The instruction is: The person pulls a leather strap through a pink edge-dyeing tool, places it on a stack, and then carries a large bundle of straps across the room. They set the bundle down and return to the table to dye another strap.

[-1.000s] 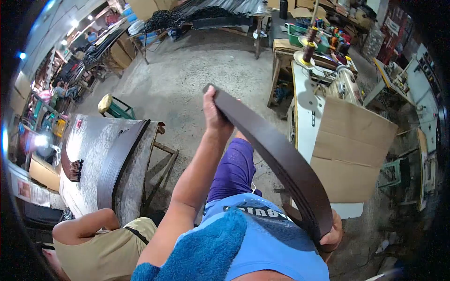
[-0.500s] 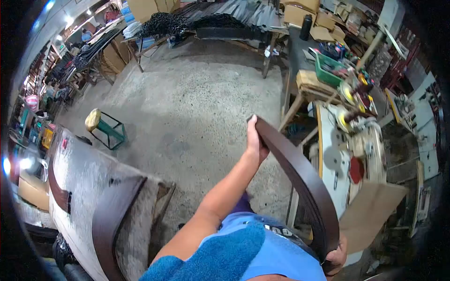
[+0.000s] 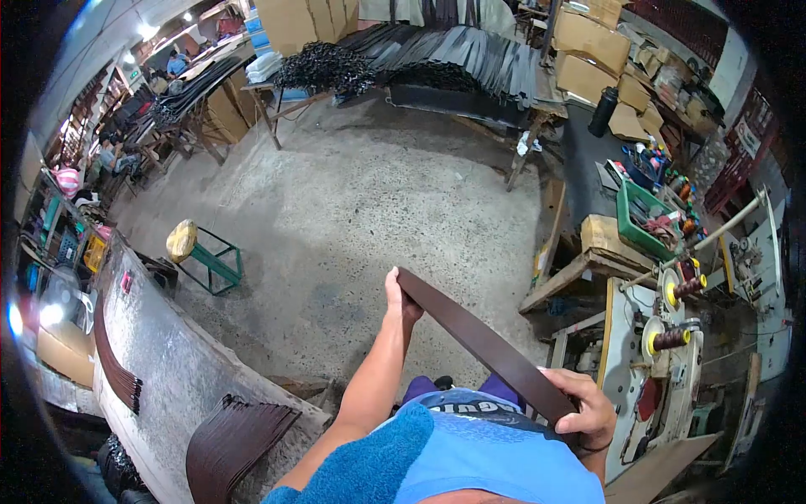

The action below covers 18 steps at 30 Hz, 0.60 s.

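Over the concrete floor (image 3: 361, 193), between the grey table (image 3: 164, 328) on my left and the machine table (image 3: 617, 361) on my right, I have a brown strip (image 3: 483, 340) held out before my shirt (image 3: 470, 454). On the grey table lie two brown stacks, well apart: the larger stack (image 3: 231, 449) nearer me, the smaller stack (image 3: 113, 361) towards the outer edge. Both are layered with their ends lined up, likely to keep the pieces together. The brown strip slants from far left to near right, touching neither table. I grip both ends, I'd judge, because something so long and bendable would droop from one. Whether it is one layer or several, I can't tell. My right arm is bent close in, the right hand (image 3: 588, 407) clamped on the near end, fingers along the far edge, thumb on the near side. My left arm reaches forward, the left hand (image 3: 403, 302) grasping the far end, thumb pointing up along it.
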Each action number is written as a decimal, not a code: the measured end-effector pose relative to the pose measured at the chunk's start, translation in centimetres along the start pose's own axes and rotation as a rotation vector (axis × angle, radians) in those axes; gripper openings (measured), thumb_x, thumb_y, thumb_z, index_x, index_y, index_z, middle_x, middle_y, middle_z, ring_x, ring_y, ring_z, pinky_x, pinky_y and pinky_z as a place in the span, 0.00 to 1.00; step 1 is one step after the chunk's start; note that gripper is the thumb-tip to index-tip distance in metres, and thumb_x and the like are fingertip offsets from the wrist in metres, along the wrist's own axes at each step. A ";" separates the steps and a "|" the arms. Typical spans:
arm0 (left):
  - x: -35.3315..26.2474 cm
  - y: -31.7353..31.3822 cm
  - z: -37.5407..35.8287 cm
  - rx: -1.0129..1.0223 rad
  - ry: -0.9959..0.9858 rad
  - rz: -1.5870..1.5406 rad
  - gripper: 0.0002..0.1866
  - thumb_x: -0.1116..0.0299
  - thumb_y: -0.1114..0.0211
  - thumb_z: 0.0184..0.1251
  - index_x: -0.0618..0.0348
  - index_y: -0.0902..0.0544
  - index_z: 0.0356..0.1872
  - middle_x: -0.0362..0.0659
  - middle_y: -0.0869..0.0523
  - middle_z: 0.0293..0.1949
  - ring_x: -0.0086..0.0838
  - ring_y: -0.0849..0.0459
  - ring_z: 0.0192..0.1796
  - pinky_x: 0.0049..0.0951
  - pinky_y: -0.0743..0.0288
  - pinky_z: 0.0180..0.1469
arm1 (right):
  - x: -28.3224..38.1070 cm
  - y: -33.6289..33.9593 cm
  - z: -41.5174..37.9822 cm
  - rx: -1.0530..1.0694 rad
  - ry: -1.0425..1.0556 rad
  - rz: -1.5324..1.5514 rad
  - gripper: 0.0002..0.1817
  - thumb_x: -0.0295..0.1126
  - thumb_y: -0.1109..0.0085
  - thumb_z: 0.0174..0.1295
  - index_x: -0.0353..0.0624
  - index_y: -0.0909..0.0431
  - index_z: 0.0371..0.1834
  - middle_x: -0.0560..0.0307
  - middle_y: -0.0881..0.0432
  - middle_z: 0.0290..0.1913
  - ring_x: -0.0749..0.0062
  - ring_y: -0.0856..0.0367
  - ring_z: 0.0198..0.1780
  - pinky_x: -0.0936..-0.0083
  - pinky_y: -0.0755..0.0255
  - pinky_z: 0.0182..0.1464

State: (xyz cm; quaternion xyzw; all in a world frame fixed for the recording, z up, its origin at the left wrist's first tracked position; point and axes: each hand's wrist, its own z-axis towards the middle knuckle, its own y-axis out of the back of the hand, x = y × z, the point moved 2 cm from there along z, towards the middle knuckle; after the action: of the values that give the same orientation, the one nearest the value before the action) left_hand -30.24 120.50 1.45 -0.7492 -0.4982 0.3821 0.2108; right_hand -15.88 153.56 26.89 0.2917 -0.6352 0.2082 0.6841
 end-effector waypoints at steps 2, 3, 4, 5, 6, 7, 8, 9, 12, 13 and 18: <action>-1.3 0.5 0.2 -0.057 -0.061 0.010 0.42 0.39 0.50 0.62 0.63 0.45 0.66 0.61 0.35 0.57 0.56 0.25 0.47 0.60 0.27 0.47 | -0.5 0.9 2.5 0.055 0.025 -0.008 0.45 0.46 0.29 0.44 0.26 0.32 0.63 0.35 0.24 0.57 0.52 0.24 0.59 0.69 0.36 0.62; -2.2 -0.5 -0.9 -0.158 -0.032 -0.018 0.29 0.41 0.49 0.62 0.57 0.30 0.51 0.51 0.26 0.49 0.45 0.26 0.51 0.54 0.31 0.56 | -0.7 1.4 3.8 0.094 0.060 -0.010 0.45 0.46 0.29 0.44 0.26 0.32 0.63 0.36 0.23 0.57 0.52 0.24 0.59 0.69 0.37 0.62; -2.9 -0.3 -0.6 -0.163 -0.036 -0.020 0.29 0.41 0.49 0.62 0.57 0.30 0.51 0.51 0.26 0.49 0.45 0.26 0.51 0.54 0.31 0.56 | -0.8 1.8 5.0 0.133 0.094 -0.009 0.45 0.45 0.29 0.44 0.27 0.32 0.63 0.36 0.23 0.57 0.52 0.24 0.59 0.69 0.37 0.62; -3.6 0.2 -0.3 -0.199 -0.045 -0.050 0.30 0.41 0.49 0.62 0.57 0.30 0.52 0.51 0.26 0.50 0.46 0.27 0.52 0.53 0.31 0.57 | -0.7 2.1 6.3 0.161 0.080 -0.013 0.44 0.45 0.30 0.45 0.27 0.32 0.64 0.37 0.22 0.56 0.53 0.23 0.59 0.69 0.36 0.62; -4.3 0.4 0.0 -0.233 -0.054 -0.080 0.30 0.41 0.50 0.63 0.57 0.31 0.53 0.51 0.26 0.50 0.46 0.27 0.53 0.53 0.31 0.57 | -0.8 2.6 7.5 0.166 0.079 -0.013 0.44 0.45 0.30 0.45 0.27 0.32 0.64 0.37 0.22 0.56 0.53 0.23 0.59 0.69 0.36 0.62; -4.9 0.5 0.3 -0.254 -0.077 -0.102 0.30 0.42 0.50 0.63 0.57 0.31 0.54 0.51 0.27 0.52 0.46 0.27 0.54 0.54 0.32 0.58 | -1.1 3.0 8.9 0.213 0.084 -0.017 0.44 0.45 0.30 0.46 0.27 0.32 0.64 0.37 0.22 0.56 0.54 0.23 0.58 0.70 0.36 0.61; -5.7 0.4 0.3 -0.245 -0.065 -0.100 0.30 0.43 0.50 0.63 0.57 0.31 0.55 0.51 0.27 0.54 0.46 0.28 0.55 0.54 0.32 0.58 | -1.4 3.5 10.3 0.259 0.091 -0.019 0.44 0.44 0.30 0.46 0.27 0.32 0.64 0.37 0.22 0.56 0.54 0.23 0.58 0.70 0.36 0.61; -6.4 0.7 0.9 -0.264 -0.091 -0.113 0.29 0.43 0.50 0.63 0.57 0.31 0.55 0.51 0.27 0.54 0.46 0.28 0.55 0.54 0.32 0.58 | -1.7 4.2 11.7 0.289 0.072 0.019 0.43 0.44 0.30 0.46 0.28 0.32 0.64 0.37 0.22 0.55 0.54 0.22 0.56 0.70 0.34 0.59; -8.7 1.5 4.0 -0.315 -0.171 -0.144 0.29 0.43 0.50 0.64 0.57 0.31 0.54 0.51 0.27 0.54 0.47 0.28 0.56 0.55 0.33 0.58 | -3.6 6.4 16.3 0.345 0.147 0.019 0.43 0.44 0.31 0.47 0.28 0.32 0.64 0.37 0.22 0.55 0.54 0.22 0.56 0.69 0.33 0.58; -9.6 1.6 5.0 -0.314 -0.175 -0.183 0.30 0.44 0.49 0.63 0.58 0.32 0.55 0.51 0.28 0.55 0.48 0.29 0.55 0.56 0.31 0.56 | -4.4 7.3 17.9 0.377 0.153 0.025 0.42 0.43 0.31 0.48 0.28 0.32 0.64 0.37 0.22 0.56 0.54 0.22 0.56 0.69 0.33 0.58; -15.1 -1.1 9.5 -0.328 -0.238 -0.242 0.32 0.45 0.46 0.60 0.58 0.37 0.59 0.51 0.34 0.56 0.48 0.31 0.53 0.55 0.27 0.50 | -6.3 11.3 25.9 0.437 0.139 0.046 0.41 0.43 0.30 0.48 0.29 0.32 0.64 0.38 0.23 0.57 0.54 0.23 0.58 0.69 0.33 0.60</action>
State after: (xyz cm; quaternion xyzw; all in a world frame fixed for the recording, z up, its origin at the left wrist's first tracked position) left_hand -41.52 106.66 1.76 -0.6581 -0.6609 0.3537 0.0703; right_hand -43.33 145.34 22.74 0.4032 -0.5332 0.3757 0.6418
